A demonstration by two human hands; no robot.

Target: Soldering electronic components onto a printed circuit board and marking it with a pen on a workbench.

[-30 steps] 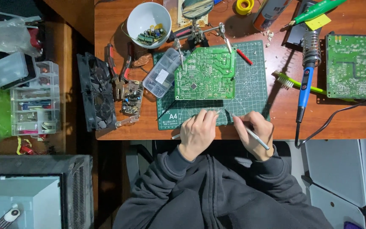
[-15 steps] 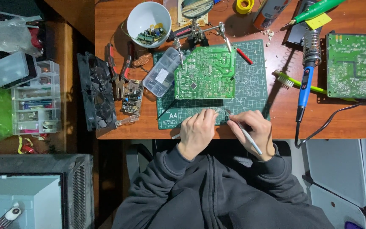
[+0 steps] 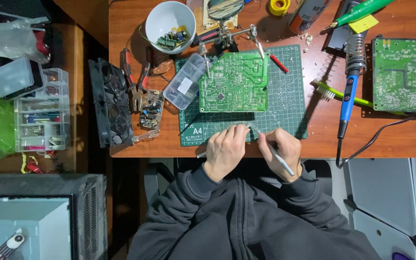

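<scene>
Both hands rest at the front edge of a green cutting mat [image 3: 290, 110] on a wooden desk. My left hand [image 3: 225, 149] is curled shut, and a thin grey tool end [image 3: 199, 154] sticks out below it. My right hand [image 3: 285, 144] grips a slim silver tool [image 3: 281, 162] like a pen, with its tip pointing at the left fingertips. What sits between the fingertips is too small to make out. A green circuit board [image 3: 234, 82] is clamped in a helping-hands stand just beyond the hands.
A blue soldering iron [image 3: 347, 103] and a green toothbrush [image 3: 333, 92] lie to the right, with a second circuit board [image 3: 404, 74] beyond. To the left are a clear parts box [image 3: 186, 87], pliers [image 3: 133, 77] and a black fan [image 3: 114, 108]. A white bowl [image 3: 169, 19] stands behind.
My right hand has shifted slightly left, closing the gap to my left hand. Everything on the desk stays where it was.
</scene>
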